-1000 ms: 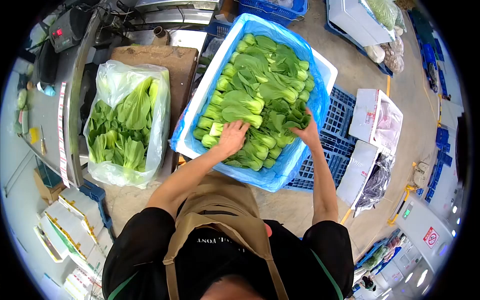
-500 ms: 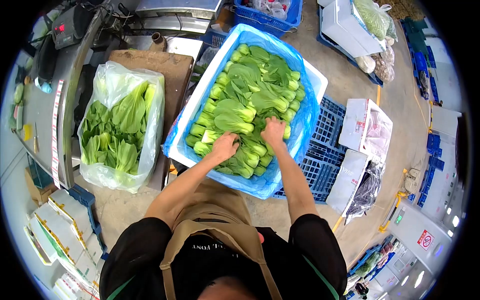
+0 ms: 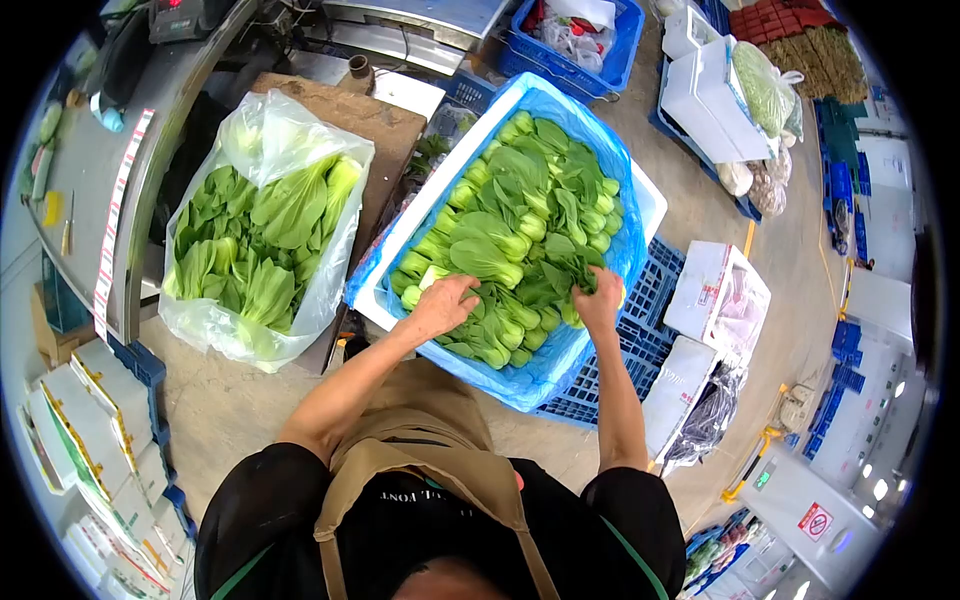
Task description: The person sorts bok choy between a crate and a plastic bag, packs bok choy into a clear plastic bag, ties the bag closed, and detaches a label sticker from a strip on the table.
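Note:
Green bok choy (image 3: 490, 250) fills a white foam box (image 3: 652, 205) lined with a blue plastic bag (image 3: 628, 170), in rows with stems outward. At the box's near left side, my left hand (image 3: 442, 305) touches the heads, fingers slightly bent and apart, with no head lifted. Over by the right side, my right hand (image 3: 598, 300) is closed around the leafy end of a bok choy (image 3: 568, 272); its fingertips are partly hidden among leaves. To the left, a clear plastic bag (image 3: 335, 290) holds more bok choy (image 3: 250, 240).
The clear bag stands on a brown board (image 3: 390, 130) beside a metal counter (image 3: 150, 150). Blue crates (image 3: 650, 310) sit under and right of the foam box. White boxes (image 3: 700, 290) stand further right. A blue basket (image 3: 625, 50) with plastic bags is behind.
My right hand has moved right, toward the box's side, pulling leaves upright. My left hand stays near the same heads, its fingers a little more apart. The view has shifted slightly.

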Demonstrator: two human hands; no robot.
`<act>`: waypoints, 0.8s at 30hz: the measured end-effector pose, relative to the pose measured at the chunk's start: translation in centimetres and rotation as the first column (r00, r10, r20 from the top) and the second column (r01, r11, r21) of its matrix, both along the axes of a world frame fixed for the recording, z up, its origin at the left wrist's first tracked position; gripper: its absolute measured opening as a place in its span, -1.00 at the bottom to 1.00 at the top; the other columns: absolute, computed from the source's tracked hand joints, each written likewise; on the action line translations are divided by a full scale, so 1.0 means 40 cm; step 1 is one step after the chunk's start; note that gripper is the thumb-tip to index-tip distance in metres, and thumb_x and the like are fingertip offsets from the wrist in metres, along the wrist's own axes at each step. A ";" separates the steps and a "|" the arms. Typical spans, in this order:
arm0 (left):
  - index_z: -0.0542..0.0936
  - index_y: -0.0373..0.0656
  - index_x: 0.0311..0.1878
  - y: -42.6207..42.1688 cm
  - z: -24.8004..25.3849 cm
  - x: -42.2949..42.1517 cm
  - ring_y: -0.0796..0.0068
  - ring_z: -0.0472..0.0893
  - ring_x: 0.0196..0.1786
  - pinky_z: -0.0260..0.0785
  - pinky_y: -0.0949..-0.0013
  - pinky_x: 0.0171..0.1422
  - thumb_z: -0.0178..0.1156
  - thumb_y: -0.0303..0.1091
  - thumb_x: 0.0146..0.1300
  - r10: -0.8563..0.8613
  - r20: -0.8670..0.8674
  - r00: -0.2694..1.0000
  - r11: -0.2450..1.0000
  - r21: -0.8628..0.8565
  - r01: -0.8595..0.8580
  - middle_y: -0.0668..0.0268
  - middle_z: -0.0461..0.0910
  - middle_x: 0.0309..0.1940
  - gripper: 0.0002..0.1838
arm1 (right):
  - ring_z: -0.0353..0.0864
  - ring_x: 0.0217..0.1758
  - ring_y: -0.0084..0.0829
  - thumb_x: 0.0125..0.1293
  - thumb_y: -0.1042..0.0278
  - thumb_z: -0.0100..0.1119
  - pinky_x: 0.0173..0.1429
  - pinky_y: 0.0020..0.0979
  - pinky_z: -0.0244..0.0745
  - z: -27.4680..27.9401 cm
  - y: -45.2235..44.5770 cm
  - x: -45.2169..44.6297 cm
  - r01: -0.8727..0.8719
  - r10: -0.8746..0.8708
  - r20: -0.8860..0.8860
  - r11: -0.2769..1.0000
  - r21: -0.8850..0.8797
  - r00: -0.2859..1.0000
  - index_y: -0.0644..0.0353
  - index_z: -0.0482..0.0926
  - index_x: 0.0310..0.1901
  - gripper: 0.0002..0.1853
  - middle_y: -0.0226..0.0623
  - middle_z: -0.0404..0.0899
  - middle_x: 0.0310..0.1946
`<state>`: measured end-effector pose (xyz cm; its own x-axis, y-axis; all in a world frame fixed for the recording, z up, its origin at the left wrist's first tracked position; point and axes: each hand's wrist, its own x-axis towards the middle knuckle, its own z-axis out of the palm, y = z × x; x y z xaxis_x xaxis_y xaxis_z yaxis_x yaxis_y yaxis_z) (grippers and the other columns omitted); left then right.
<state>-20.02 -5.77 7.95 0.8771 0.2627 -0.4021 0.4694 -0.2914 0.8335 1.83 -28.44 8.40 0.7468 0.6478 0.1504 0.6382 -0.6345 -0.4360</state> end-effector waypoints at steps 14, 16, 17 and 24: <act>0.58 -0.20 -0.02 0.435 0.330 -0.569 0.06 0.62 -0.13 0.46 0.19 0.12 0.19 -0.25 0.29 0.357 0.286 0.889 0.586 0.673 -0.452 0.09 0.62 -0.22 -0.72 | 0.61 -0.09 -0.25 0.03 0.39 0.39 0.08 -0.31 0.47 0.626 0.363 -0.270 -0.254 0.453 -0.228 0.775 0.578 0.862 0.35 0.55 -0.06 -0.58 -0.15 0.60 -0.09; 0.60 -0.20 -0.08 0.465 0.307 -0.660 0.07 0.62 -0.12 0.43 0.16 0.16 0.14 -0.12 0.32 0.229 -0.077 0.970 0.608 0.790 -0.080 0.09 0.63 -0.30 -0.67 | 0.59 -0.01 -0.29 0.08 0.34 0.42 0.13 -0.29 0.48 0.610 0.467 -0.303 -0.260 0.534 -0.193 0.657 0.708 0.823 0.30 0.46 0.04 -0.49 -0.16 0.56 0.02; 0.62 -0.19 -0.11 0.480 0.291 -0.695 0.08 0.62 -0.12 0.41 0.15 0.18 0.12 -0.05 0.34 0.161 -0.263 0.951 0.604 0.789 0.116 0.10 0.64 -0.34 -0.63 | 0.59 0.02 -0.29 0.08 0.35 0.43 0.15 -0.26 0.48 0.612 0.529 -0.326 -0.261 0.646 -0.220 0.563 0.784 0.731 0.30 0.45 0.06 -0.48 -0.14 0.56 0.03; 0.60 -0.18 -0.51 0.454 0.481 -0.778 0.13 0.65 -0.52 0.49 0.12 -0.42 0.10 0.04 0.32 -0.008 -0.320 0.947 0.731 0.644 0.224 0.15 0.56 -0.69 -0.53 | 0.63 -0.06 -0.24 -0.32 0.46 0.49 0.22 -0.19 0.41 0.657 0.988 -0.564 -0.859 0.941 0.136 0.217 0.463 0.311 0.24 0.63 -0.08 -0.41 -0.20 0.66 -0.21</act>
